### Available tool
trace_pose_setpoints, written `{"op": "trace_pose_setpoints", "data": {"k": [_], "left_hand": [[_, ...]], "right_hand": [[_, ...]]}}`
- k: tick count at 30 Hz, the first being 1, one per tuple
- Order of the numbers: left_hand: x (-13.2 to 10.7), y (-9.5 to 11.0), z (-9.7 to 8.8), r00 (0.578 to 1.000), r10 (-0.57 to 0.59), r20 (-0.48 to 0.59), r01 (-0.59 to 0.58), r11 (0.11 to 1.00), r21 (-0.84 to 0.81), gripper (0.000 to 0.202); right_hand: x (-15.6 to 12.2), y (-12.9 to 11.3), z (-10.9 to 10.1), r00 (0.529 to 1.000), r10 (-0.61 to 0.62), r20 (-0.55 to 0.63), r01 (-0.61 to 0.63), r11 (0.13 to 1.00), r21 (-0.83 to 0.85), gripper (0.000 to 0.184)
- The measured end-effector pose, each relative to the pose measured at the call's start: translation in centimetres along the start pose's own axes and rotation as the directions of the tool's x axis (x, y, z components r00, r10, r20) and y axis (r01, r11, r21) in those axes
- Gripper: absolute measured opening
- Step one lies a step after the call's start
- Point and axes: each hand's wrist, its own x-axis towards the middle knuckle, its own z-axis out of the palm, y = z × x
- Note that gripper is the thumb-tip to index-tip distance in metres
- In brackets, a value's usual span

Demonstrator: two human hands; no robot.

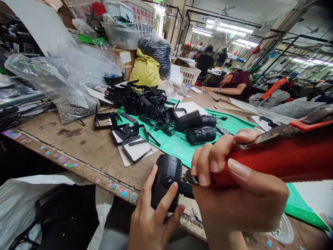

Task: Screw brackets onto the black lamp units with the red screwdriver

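My left hand [153,218] grips a black cylindrical housing [168,166] at the table's front edge, fingers along its side and near a screw on its flat bracket arm. My right hand [249,191] is wrapped round a red power screwdriver [283,149], thumb and fingers closed on its body. The tool's tip meets the right side of the housing, by the bracket. Whether the bit sits in a screw is hard to tell. Beyond the hands, several more black cylindrical housings [201,135] with cables lie on a green sheet [179,152].
Black U-shaped brackets [145,100] are heaped mid-table. A plastic bag of small metal parts [75,107] stands at left, a yellow sack [144,69] behind. At lower right is a clear dish [284,231] of screws. Another person [236,85] leans on the table's far end.
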Motion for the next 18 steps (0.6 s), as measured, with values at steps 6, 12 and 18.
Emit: {"op": "trace_pose_setpoints", "data": {"k": [6,12,18], "left_hand": [[0.07,0.24,-0.21,0.999,-0.026,0.030,0.025,1.000,0.006,0.037],[0.10,0.36,-0.29,0.998,-0.043,0.040,0.043,0.999,0.012,0.035],[0.06,0.24,-0.27,0.999,-0.031,0.039,0.030,0.999,0.010,0.039]], "right_hand": [[0.21,0.39,0.36,1.000,-0.006,-0.006,0.006,0.999,0.039,0.024],[0.19,0.25,0.38,1.000,0.011,-0.004,-0.011,1.000,0.022,0.024],[0.13,0.32,0.58,1.000,0.017,-0.008,-0.017,1.000,0.019,0.024]]}}
